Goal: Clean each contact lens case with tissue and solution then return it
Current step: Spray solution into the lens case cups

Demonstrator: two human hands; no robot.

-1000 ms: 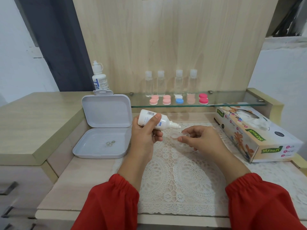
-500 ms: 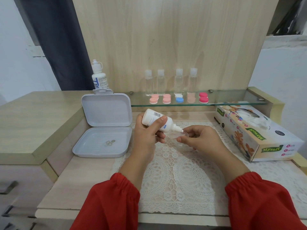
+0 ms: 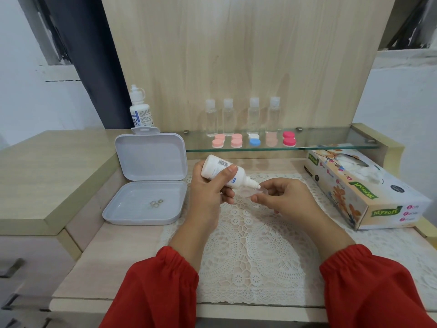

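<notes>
My left hand [image 3: 210, 192] grips a small white solution bottle [image 3: 221, 170], tilted with its nozzle pointing down to the right. The nozzle tip sits right over a clear contact lens case [image 3: 250, 192] that my right hand [image 3: 283, 200] pinches above the lace mat [image 3: 248, 245]. Several capped lens cases, pink [image 3: 218, 141], blue-and-white [image 3: 254, 140] and red [image 3: 289, 139], lie in a row on the glass shelf [image 3: 331, 143]. A tissue box [image 3: 359, 188] stands to the right.
An open white plastic box [image 3: 146, 183] with small rings inside lies at the left. A larger bottle [image 3: 140, 110] stands behind it. Several clear bottles [image 3: 241, 117] line the back of the shelf. A raised wooden counter [image 3: 47, 166] is on the far left.
My left hand has tipped the bottle further down, bringing its nozzle closer over the clear case. My right hand has stayed nearly still.
</notes>
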